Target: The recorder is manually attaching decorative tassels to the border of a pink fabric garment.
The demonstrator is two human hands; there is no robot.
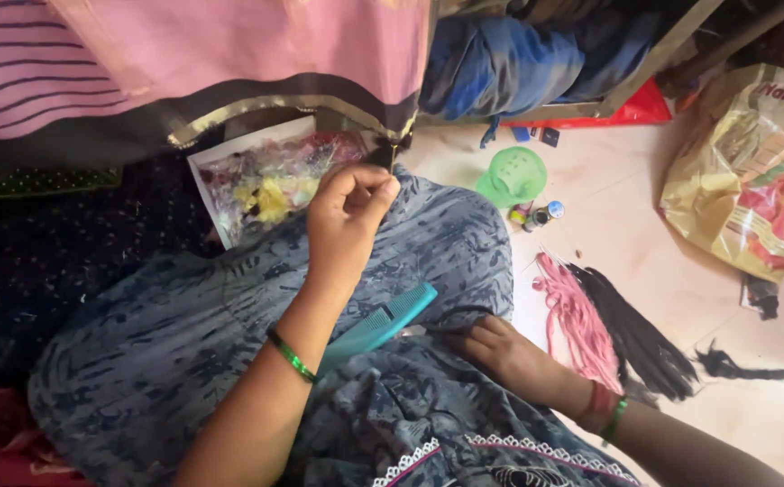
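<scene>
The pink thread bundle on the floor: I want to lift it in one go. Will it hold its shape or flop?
Probably floppy: the pink thread bundle lies in loose, curving strands. It looks light, being thin. Strands may snag the black strands lying against it.

A comb (381,323) lies on the lap at frame centre between the left hand (348,209) above and right hand (500,350) lower right, with thread bundles (610,329) on the floor (752,397) farther right, beneath a small basket (513,174).
</scene>
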